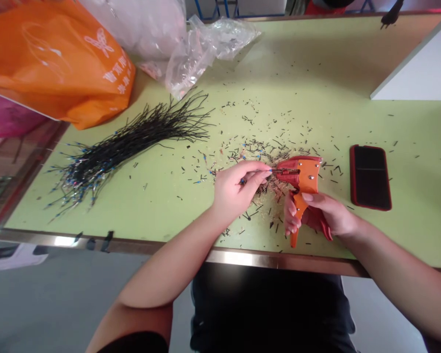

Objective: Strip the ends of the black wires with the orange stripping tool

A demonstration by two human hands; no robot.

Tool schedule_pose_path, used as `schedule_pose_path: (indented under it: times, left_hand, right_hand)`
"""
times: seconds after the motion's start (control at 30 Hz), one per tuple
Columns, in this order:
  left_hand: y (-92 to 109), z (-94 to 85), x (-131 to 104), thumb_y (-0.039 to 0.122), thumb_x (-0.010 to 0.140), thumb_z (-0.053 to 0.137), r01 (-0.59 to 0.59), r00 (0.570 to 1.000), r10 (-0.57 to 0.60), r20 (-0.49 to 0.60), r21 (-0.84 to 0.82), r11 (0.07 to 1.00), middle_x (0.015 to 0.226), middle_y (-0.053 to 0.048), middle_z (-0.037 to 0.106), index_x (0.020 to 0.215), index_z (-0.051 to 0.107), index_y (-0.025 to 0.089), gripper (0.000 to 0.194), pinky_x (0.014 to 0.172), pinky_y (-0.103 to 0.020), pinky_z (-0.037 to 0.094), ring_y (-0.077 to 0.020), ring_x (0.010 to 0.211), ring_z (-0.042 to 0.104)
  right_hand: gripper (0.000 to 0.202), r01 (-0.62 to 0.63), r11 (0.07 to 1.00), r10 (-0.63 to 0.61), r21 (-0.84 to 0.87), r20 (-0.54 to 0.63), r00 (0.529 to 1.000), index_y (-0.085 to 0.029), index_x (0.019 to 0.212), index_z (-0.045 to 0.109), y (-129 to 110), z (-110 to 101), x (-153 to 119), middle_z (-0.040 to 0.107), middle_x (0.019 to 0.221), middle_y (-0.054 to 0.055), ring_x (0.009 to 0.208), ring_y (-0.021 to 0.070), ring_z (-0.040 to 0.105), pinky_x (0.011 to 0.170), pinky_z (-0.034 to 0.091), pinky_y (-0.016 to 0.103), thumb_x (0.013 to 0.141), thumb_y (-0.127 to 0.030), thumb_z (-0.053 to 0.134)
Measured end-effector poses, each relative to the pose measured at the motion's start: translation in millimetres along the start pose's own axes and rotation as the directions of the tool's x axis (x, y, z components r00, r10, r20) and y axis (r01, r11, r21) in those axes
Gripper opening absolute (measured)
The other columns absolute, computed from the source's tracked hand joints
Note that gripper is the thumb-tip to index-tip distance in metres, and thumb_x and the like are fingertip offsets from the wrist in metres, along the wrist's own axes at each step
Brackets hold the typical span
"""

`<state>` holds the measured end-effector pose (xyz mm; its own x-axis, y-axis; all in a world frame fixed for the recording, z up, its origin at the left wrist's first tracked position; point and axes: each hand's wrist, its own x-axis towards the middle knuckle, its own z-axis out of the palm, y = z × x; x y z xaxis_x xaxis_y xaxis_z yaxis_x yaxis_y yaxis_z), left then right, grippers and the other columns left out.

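Note:
Fingers wrapped round its handles, my right hand holds an orange and red wire stripper above the table. My left hand pinches a small wire piece with a blue part between thumb and index finger, at the tool's red jaws on the left. The far end of that piece is hard to tell from the jaws. Black wire offcuts lie scattered under and around both hands. To the left rests a large bundle of black wires, with blue and shiny parts at its near-left ends.
A phone in a red case lies to the right. An orange bag and clear plastic bags stand at the back left. At the back right is a white panel. A metal edge runs along the table's front.

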<state>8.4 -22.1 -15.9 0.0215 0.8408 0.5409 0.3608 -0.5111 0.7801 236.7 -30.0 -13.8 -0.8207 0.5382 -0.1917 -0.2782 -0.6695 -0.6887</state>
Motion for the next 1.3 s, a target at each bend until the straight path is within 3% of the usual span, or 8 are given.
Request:
schedule_pose_path:
  times: [0.2, 0.33, 0.5, 0.67, 0.93, 1.3]
  left_hand:
    - [1.6, 4.9, -2.2, 0.031, 0.099, 0.070, 0.057, 0.998, -0.058, -0.019, -0.026, 0.998, 0.084, 0.000, 0.080, 0.094, 0.075, 0.020, 0.013, 0.061, -0.020, 0.061, -0.0093, 0.063, 0.074]
    - [2.9, 5.2, -2.3, 0.027, 0.097, 0.073, 0.003, 0.998, -0.002, -0.062, 0.024, 1.000, 0.077, 0.002, 0.079, 0.094, 0.076, 0.020, 0.008, 0.056, -0.018, 0.057, -0.0079, 0.059, 0.071]
    - [3.4, 2.1, -0.7, 0.023, 0.095, 0.075, -0.095, 0.994, 0.101, -0.041, 0.130, 0.987, 0.086, 0.001, 0.083, 0.093, 0.078, 0.020, 0.004, 0.060, -0.018, 0.057, -0.0074, 0.062, 0.071]
    - [2.8, 1.0, -1.7, 0.025, 0.096, 0.074, -0.070, 0.997, 0.076, -0.025, 0.184, 0.980, 0.088, 0.000, 0.083, 0.095, 0.079, 0.020, 0.007, 0.064, -0.021, 0.060, -0.0093, 0.066, 0.073]
    - [3.4, -0.5, -0.7, 0.013, 0.093, 0.075, -0.106, 0.994, 0.107, 0.001, 0.142, 0.984, 0.089, 0.001, 0.084, 0.093, 0.078, 0.020, 0.008, 0.075, -0.022, 0.064, -0.0112, 0.077, 0.079]
    - [4.2, -3.8, 0.6, 0.014, 0.091, 0.078, -0.064, 0.998, 0.061, 0.028, 0.120, 0.991, 0.088, 0.002, 0.084, 0.090, 0.079, 0.021, 0.007, 0.070, -0.021, 0.063, -0.0104, 0.073, 0.078]
  right_hand:
    - [0.033, 0.005, 1.000, -0.005, 0.026, 0.004, 1.000, -0.016, 0.092, 0.071, 1.7, 1.0, 2.6, 0.066, 0.075, 0.003, 0.073, 0.0199, 0.067, 0.078, 0.058, 0.035, 0.100, -0.048, 0.065]
    - [0.032, 0.002, 1.000, -0.002, 0.018, 0.008, 1.000, -0.016, 0.092, 0.070, 3.1, 1.3, 3.4, 0.068, 0.077, 0.004, 0.076, 0.0198, 0.069, 0.080, 0.058, 0.035, 0.100, -0.046, 0.065]
    - [0.030, 0.014, 1.000, -0.015, -0.028, -0.005, 1.000, -0.015, 0.092, 0.069, 4.5, -0.2, 3.1, 0.068, 0.078, 0.004, 0.078, 0.0191, 0.069, 0.079, 0.057, 0.033, 0.102, -0.043, 0.065]
    - [0.032, 0.016, 0.998, -0.017, -0.058, -0.029, 0.999, -0.016, 0.088, 0.068, 4.8, 0.9, 3.9, 0.064, 0.073, 0.002, 0.072, 0.0180, 0.068, 0.075, 0.058, 0.033, 0.101, -0.045, 0.067]
    - [0.040, 0.030, 0.988, -0.044, -0.150, -0.086, 0.995, -0.016, 0.078, 0.064, 5.5, 3.3, 4.5, 0.058, 0.062, -0.002, 0.057, 0.0147, 0.063, 0.065, 0.061, 0.032, 0.101, -0.048, 0.067]
    - [0.048, -0.004, 0.981, -0.019, -0.193, -0.119, 0.993, -0.018, 0.068, 0.055, 4.1, 7.5, 5.0, 0.051, 0.055, -0.005, 0.050, 0.0122, 0.057, 0.058, 0.057, 0.029, 0.099, -0.052, 0.069]
